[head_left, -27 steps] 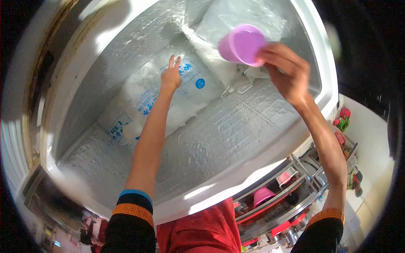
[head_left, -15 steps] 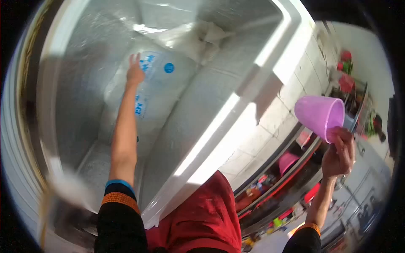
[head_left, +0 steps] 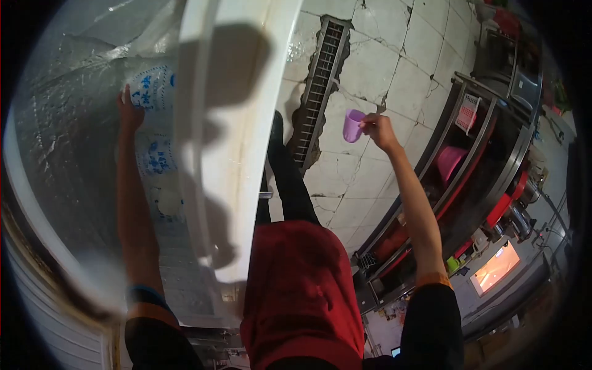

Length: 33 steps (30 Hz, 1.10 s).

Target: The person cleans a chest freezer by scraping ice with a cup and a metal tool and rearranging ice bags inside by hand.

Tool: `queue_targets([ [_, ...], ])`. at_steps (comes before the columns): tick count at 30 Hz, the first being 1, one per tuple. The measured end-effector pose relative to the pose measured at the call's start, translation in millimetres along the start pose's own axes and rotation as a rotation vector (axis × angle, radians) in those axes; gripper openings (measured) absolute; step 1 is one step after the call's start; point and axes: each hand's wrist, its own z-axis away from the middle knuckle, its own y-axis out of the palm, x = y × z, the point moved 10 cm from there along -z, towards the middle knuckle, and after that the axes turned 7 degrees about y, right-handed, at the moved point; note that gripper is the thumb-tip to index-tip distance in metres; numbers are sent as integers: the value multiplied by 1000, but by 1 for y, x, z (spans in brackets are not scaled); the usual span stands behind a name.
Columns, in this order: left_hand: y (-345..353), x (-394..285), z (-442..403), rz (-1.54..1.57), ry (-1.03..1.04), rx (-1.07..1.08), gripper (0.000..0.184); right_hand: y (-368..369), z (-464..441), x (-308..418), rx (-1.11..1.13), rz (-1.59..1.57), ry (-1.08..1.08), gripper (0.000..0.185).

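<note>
Inside the chest freezer on the left, my left hand (head_left: 131, 114) reaches down with its fingers apart, against or just above a clear plastic ice bag (head_left: 154, 145) with blue print. Nothing shows in that hand. My right hand (head_left: 377, 129) is out over the tiled floor, pinching the rim of a purple plastic cup (head_left: 353, 126). The cup hangs nearly upright with its mouth up. Whether it holds anything is not visible.
The white freezer edge (head_left: 228, 123) stands between my arms. A drain grate (head_left: 320, 86) runs through the cracked floor tiles (head_left: 364, 68). At the right, metal shelving (head_left: 468, 179) holds a pink bowl (head_left: 450, 161) and a small basket (head_left: 468, 113).
My right hand has carried the purple cup out of the freezer, then lower over the floor. The view has swung right. My left hand stays by the ice bag.
</note>
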Motion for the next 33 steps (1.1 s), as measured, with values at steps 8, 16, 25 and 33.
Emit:
queue_targets([
  [8,1,13,-1,3,-79,45,92,144,-25,-157,403,170,216,10],
  [16,8,39,-4,105,-22,39,94,164,46,-171,1061,413,534,15],
  [25,-22,-40,8,19,-448,175,98,-94,91,200,662,-85,313,11],
  [33,-26,-47,20,133,-555,137,95,-70,132,594,488,177,-609,17],
])
